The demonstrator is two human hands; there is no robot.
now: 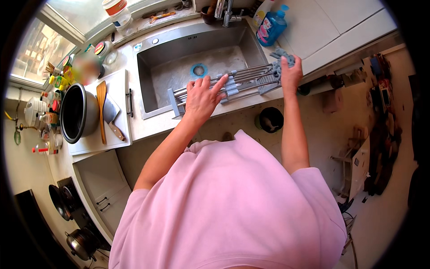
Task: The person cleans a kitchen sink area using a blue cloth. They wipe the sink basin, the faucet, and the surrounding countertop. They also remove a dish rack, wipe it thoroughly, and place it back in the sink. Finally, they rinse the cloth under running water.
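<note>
A metal-rod rack with grey plastic ends (231, 84) lies at a slant along the front edge of a stainless steel sink (158, 111). My left hand (203, 97) rests on the rods near the rack's left end, fingers spread. At the other end, my right hand (291, 72) grips a blue-grey cloth (280, 60), which touches the ends of the rods. A blue ring (199, 70) surrounds the drain in the sink's floor. Part of the rack is hidden beneath my left hand.
Left of the sink, a white cutting board (124, 97) bears a black pot (80, 114), a wooden spatula (101, 111) and a cleaver (112, 114). A blue detergent bottle (271, 28) stands behind my right hand, near the faucet (228, 15). A dark bin (270, 119) is on the floor.
</note>
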